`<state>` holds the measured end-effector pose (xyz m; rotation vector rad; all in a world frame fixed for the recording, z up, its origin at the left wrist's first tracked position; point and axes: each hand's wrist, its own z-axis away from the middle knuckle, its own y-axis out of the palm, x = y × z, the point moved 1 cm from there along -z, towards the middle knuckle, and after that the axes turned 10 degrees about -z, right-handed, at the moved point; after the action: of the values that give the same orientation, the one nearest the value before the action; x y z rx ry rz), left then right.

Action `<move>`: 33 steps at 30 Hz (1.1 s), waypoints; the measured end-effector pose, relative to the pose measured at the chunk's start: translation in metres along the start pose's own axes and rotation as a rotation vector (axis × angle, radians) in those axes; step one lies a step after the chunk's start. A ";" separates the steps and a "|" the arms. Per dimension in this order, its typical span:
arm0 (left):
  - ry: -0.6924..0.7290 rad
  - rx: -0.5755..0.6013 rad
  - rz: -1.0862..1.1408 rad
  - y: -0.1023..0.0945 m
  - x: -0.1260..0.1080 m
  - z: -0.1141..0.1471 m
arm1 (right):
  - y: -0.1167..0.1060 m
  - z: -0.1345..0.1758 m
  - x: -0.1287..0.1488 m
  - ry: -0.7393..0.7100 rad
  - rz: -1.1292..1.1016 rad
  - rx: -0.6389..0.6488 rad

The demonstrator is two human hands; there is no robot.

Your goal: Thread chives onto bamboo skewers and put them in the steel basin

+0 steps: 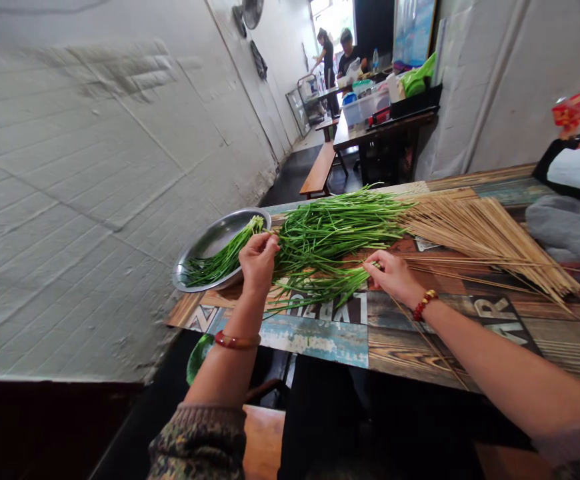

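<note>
My left hand (259,257) is closed in a pinch beside the rim of a metal bowl (190,257); what its fingertips hold is too small to make out. A bundle of garlic chives (220,257) lies in the bowl, pale ends toward that hand. My right hand (393,273) is closed on the pale stem ends of a small bunch of garlic chives (343,280), whose green leaves spread leftward over the table. Behind the hands lies a large heap of garlic chives (340,223). Many thin bamboo skewers (500,240) fan out to the right of it.
The patterned table (320,337) borders a white wall (95,200) at left. A grey plastic bag (565,227) and a dark box lie at its right end. Farther back are a bench (319,170), a loaded table (350,137) and two people (353,57).
</note>
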<state>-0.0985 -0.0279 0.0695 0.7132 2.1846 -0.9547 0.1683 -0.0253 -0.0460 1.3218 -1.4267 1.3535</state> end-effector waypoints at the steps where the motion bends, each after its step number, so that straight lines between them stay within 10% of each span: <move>1: -0.061 -0.025 0.101 0.000 -0.003 -0.005 | 0.000 0.000 0.000 0.003 -0.003 0.004; 6: -0.111 -0.064 0.326 -0.005 -0.026 -0.028 | 0.000 0.001 0.002 0.013 0.002 0.009; 11: 0.157 -0.073 0.152 -0.011 -0.055 -0.043 | -0.001 -0.001 0.005 -0.011 0.078 -0.001; 17: 0.486 0.330 -0.296 0.031 -0.051 -0.013 | -0.001 -0.001 0.007 -0.033 0.076 -0.046; 26: -0.154 0.716 0.170 0.111 -0.012 0.051 | 0.002 0.006 0.020 -0.037 -0.057 -0.058; 33: -0.187 0.756 0.306 0.124 -0.016 0.051 | 0.000 0.003 0.019 -0.014 -0.105 -0.120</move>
<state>0.0136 0.0017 0.0009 1.1974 1.4615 -1.6122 0.1651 -0.0320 -0.0281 1.3113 -1.4054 1.1740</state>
